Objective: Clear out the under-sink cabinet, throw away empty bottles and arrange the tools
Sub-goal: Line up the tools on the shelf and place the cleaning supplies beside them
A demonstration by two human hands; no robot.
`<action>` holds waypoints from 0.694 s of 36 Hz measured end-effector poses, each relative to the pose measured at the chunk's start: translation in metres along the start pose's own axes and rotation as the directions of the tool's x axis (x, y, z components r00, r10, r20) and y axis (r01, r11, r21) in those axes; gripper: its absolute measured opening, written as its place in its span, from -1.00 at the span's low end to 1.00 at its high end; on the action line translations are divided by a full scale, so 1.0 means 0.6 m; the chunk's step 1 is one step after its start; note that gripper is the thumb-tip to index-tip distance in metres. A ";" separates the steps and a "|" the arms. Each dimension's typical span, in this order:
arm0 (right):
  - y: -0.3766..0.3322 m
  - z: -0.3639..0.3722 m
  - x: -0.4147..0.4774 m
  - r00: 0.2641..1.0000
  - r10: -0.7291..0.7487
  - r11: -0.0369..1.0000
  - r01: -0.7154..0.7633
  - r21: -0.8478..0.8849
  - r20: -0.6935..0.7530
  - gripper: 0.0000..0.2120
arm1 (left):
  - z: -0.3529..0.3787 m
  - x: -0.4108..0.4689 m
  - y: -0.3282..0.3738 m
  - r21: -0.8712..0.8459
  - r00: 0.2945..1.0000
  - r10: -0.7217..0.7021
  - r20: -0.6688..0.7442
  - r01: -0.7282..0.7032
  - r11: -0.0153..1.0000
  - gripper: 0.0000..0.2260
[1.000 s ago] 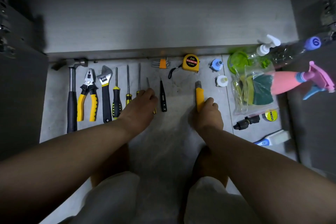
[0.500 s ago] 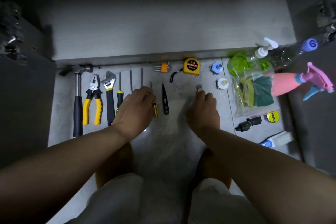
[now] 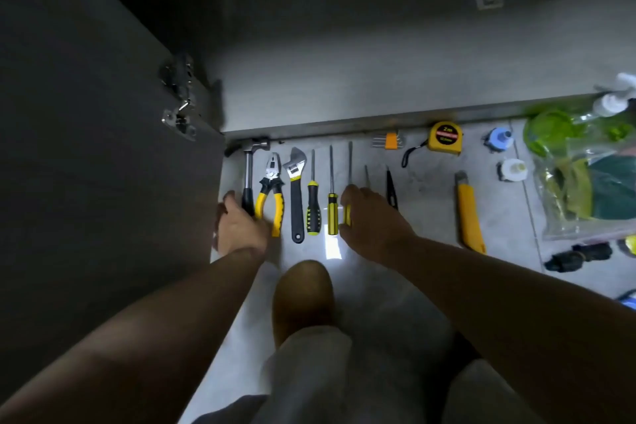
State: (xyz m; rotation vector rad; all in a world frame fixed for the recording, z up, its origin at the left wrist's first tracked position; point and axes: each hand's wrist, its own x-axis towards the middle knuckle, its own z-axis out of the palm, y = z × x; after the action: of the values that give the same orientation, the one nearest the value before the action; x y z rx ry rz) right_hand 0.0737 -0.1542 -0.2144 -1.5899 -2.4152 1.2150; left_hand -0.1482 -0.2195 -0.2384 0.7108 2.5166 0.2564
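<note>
Left hand (image 3: 241,229) lies over the bottom of the hammer (image 3: 248,165) grip and the pliers (image 3: 272,179) handles, thumb out to the left. Can't tell if it's actually gripping either one. Right hand (image 3: 373,220) has finger and thumb either side of the yellow handle of the long screwdriver (image 3: 350,162), which looks like a pinch.

Between the hands are the wrench (image 3: 296,189) and two more screwdrivers (image 3: 313,206), all side by side on the floor (image 3: 426,189), tips pointing at the cabinet edge (image 3: 378,120) and stopping just short of it. The hammer is tight beside the open cabinet door (image 3: 103,182), so no room on that side.

Right of the hand sits a black tester pen (image 3: 390,188), then a decent strip of bare floor before the utility knife (image 3: 468,213). The tape measure (image 3: 445,139) and hex keys (image 3: 389,140) are up by the edge, and a plastic bag (image 3: 585,189) sits far right.
</note>
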 end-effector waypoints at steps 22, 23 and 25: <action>-0.004 0.005 -0.015 0.987 0.102 0.994 -0.105 0.021 0.126 -0.91 | 0.009 0.008 -0.006 -0.307 0.985 -0.156 0.079 0.172 0.936 -0.75; -0.006 0.004 -0.016 0.986 0.106 0.994 -0.110 0.027 0.130 -0.91 | 0.010 0.004 -0.007 -0.324 0.984 -0.154 0.087 0.174 0.930 -0.77; -0.010 0.003 -0.016 0.985 0.108 0.993 -0.114 0.037 0.136 -0.91 | 0.012 -0.005 -0.011 -0.330 0.991 -0.117 0.060 0.130 0.935 -0.83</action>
State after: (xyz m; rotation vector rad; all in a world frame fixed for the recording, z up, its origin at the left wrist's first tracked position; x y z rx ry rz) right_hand 0.0731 -0.1641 -0.2083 -1.7040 -2.3843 1.4282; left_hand -0.1451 -0.2266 -0.2451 0.4152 2.3840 0.6006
